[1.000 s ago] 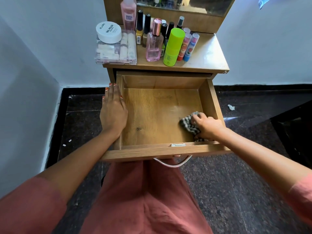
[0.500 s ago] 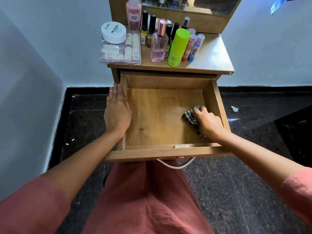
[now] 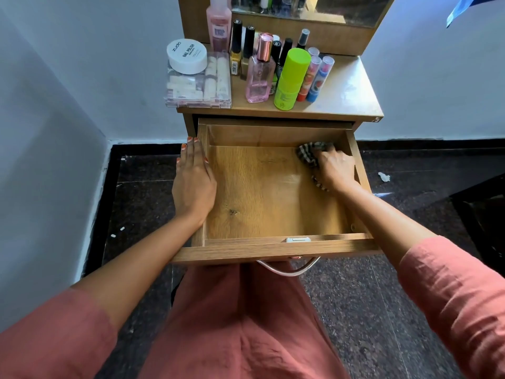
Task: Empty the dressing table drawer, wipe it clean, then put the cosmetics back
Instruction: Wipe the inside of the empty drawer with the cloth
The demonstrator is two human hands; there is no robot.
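Note:
The wooden drawer [image 3: 262, 246] is pulled out and holds only a cloth. My right hand [image 3: 335, 168] grips a dark checked cloth [image 3: 310, 154] and presses it on the drawer floor at the back right corner. My left hand [image 3: 193, 184] lies flat on the drawer's left wall, fingers together, holding nothing. The cosmetics stand on the dressing table top [image 3: 349, 97]: a white nail polish remover jar [image 3: 187, 56] on a clear box [image 3: 198, 86], a pink perfume bottle [image 3: 259, 75], a green can [image 3: 290, 79], lip balm tubes [image 3: 318, 76] and several nail polish bottles [image 3: 242, 47].
A mirror [image 3: 328, 6] rises behind the table top. White walls close in on the left and behind. The floor is dark stone with a scrap of paper [image 3: 383, 176] at the right. A dark piece of furniture [image 3: 483, 214] stands at the far right. A metal handle [image 3: 288, 269] hangs below the drawer front.
My right hand has slid the cloth from the front right of the drawer floor toward the back right corner. My left hand has stayed on the left wall.

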